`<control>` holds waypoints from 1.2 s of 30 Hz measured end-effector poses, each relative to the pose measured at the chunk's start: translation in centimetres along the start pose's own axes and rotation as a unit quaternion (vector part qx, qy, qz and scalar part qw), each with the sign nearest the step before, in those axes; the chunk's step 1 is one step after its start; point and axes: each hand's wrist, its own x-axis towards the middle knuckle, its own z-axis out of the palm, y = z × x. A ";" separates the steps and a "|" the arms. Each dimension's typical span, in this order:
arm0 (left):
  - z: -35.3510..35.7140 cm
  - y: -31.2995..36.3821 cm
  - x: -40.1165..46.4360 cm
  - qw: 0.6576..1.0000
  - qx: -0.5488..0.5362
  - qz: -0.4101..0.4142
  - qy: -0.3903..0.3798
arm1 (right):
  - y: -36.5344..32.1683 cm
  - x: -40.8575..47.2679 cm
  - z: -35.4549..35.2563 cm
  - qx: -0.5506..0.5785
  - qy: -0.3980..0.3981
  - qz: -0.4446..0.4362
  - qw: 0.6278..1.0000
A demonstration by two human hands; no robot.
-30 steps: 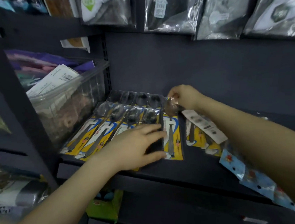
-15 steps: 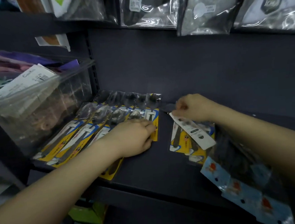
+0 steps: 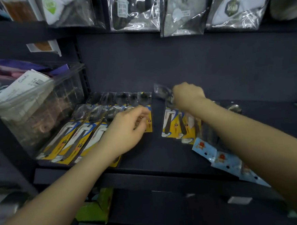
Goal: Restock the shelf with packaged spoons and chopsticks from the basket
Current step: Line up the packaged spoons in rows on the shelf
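Fingers on your right hand (image 3: pixel 187 96) are curled around the clear top of a spoon pack (image 3: pixel 169 121), pinching it at the back of the shelf (image 3: pixel 156 156). Your left hand (image 3: pixel 127 130) rests with bent fingers on the row of yellow spoon packs (image 3: pixel 75 139), beside a clear bin (image 3: pixel 37 110).

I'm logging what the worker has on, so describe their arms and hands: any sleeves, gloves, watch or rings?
Both forearms are bare as far as the frame shows, with no sleeves in view. The left hand and right hand wear no gloves, and no watch or wristband shows. The picture is too blurred to tell rings.
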 end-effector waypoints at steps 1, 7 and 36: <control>0.1 0.2 -0.3 0.999 -0.031 -0.027 -0.005 | 0.1 -0.1 -0.9 0.064 0.015 0.016 0.998; 0.0 2.5 -1.6 0.941 -0.301 -0.153 -0.011 | -4.0 -4.2 -4.1 0.523 0.010 0.018 0.852; -1.9 -2.5 -6.8 0.962 0.178 0.036 -0.202 | -5.2 0.3 3.4 0.270 -0.094 -0.018 0.958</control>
